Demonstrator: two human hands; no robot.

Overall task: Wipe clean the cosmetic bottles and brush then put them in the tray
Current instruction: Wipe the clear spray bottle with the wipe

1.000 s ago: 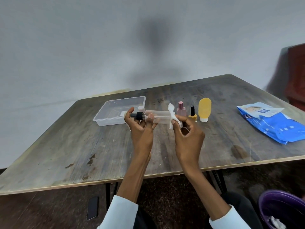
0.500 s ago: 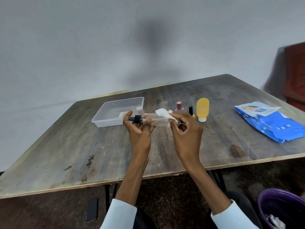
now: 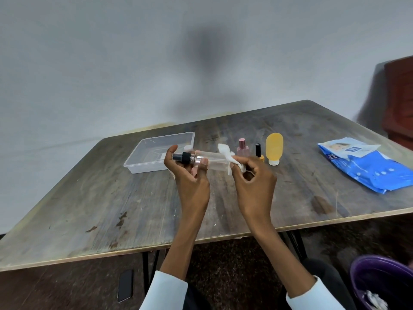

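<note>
Clear bottle [image 3: 211, 159] sideways above table [image 3: 134, 209]

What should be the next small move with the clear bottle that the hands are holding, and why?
Probably draw the white wipe along the clear bottle toward its black cap. The right hand pinches the wipe at the bottle's base end, the left hand grips near the cap, so the middle seems not yet wiped. The tray comes afterwards.

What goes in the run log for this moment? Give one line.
step: wiping | left hand: holds bottle | right hand: wipe on bottle | tray: bottle not in | waiting: three bottles on table
</note>
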